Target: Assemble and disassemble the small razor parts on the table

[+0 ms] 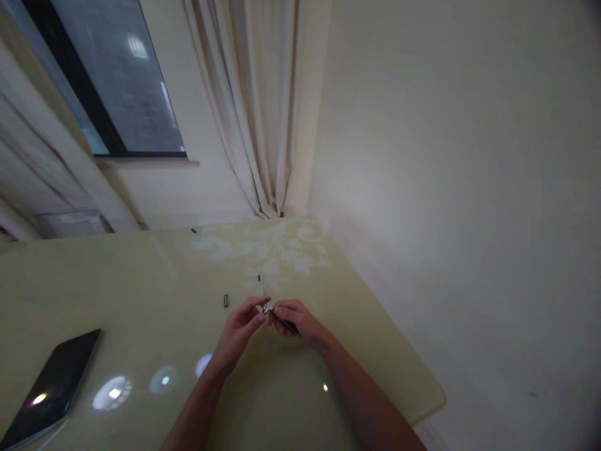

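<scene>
My right hand [300, 321] is closed around a dark slim object [291, 326], whose kind is too small to make out. A shiny metal-looking part [265, 307] shows at its left end, between both hands. The fingertips of my left hand [239, 326] pinch this shiny part; whether it is joined to the dark object I cannot tell. Just beyond my fingers lies a thin white stick with a dark tip [260, 282]. To the left of it, a small dark green-edged piece [226, 300] rests on the table.
A glossy yellowish table [154, 294] carries a pale floral pattern. A black flat device [56, 382], like a tablet or laptop, lies at the left with a white cable [54, 433]. A tiny black piece [193, 231] sits near the far edge. A wall [446, 219] borders the right.
</scene>
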The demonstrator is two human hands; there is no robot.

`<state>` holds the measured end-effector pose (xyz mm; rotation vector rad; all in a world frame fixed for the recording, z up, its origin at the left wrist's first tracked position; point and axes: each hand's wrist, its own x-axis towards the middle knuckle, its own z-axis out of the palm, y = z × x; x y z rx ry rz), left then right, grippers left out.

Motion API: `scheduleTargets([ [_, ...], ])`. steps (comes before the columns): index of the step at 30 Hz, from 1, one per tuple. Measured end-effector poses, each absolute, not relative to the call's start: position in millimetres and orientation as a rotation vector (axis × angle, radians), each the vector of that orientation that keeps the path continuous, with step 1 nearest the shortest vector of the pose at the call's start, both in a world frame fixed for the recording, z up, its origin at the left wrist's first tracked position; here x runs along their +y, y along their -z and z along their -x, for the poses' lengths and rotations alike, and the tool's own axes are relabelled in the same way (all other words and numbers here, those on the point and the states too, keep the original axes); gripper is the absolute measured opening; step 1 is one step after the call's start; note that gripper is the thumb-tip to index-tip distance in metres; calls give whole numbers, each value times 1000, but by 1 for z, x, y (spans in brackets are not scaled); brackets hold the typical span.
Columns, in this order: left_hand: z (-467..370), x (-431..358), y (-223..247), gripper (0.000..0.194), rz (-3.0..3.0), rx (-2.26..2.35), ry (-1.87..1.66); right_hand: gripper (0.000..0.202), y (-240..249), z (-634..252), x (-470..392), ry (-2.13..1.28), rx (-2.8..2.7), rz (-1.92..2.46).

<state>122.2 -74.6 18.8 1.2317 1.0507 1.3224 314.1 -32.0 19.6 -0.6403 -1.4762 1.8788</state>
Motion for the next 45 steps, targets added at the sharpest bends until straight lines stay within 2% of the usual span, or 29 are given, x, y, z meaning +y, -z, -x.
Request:
scheduleTargets([
  [6,-124,-76,-5,52,-1220,1084,-1330,41,-18,-310,-33,-1858,-1388,733],
  [11,-136,-63,-8,53,-1311,1329,-1437,41,-19,-320,-19,-1780,-1265,695],
  [13,-153,-46,-15,47,-1631,1464,-1235,39,-21,-329,-10,-1667,-1067,678],
  [15,-176,-24,-22,39,-2011,1583,-827,38,-24,-339,-1,-1538,-845,664],
  [16,-189,-13,-24,36,-2064,1602,-754,36,-24,-344,3,-1491,-754,658],
  [21,-243,34,-21,25,-2146,1734,-579,32,-21,-356,14,-1451,-549,624],
  [25,-252,38,-17,19,-2172,1783,-487,36,-14,-354,16,-1435,-584,665],
  [27,-240,29,-16,25,-2186,1785,-486,39,-13,-353,17,-1425,-610,717],
  [30,-196,6,-11,45,-2184,1810,-554,40,-15,-354,16,-1433,-621,784],
  [34,-104,-30,4,46,-2090,1985,-830,42,-20,-351,9,-1404,-737,832],
  [38,-40,-57,13,59,-1904,2345,-756,44,-23,-330,-3,-1432,-903,895],
  [40,-31,-63,13,59,-1876,2388,-675,45,-26,-315,-9,-1508,-935,968],
  [45,-38,-59,9,48,-1834,2377,-549,44,-26,-281,-19,-1586,-1153,995],
])
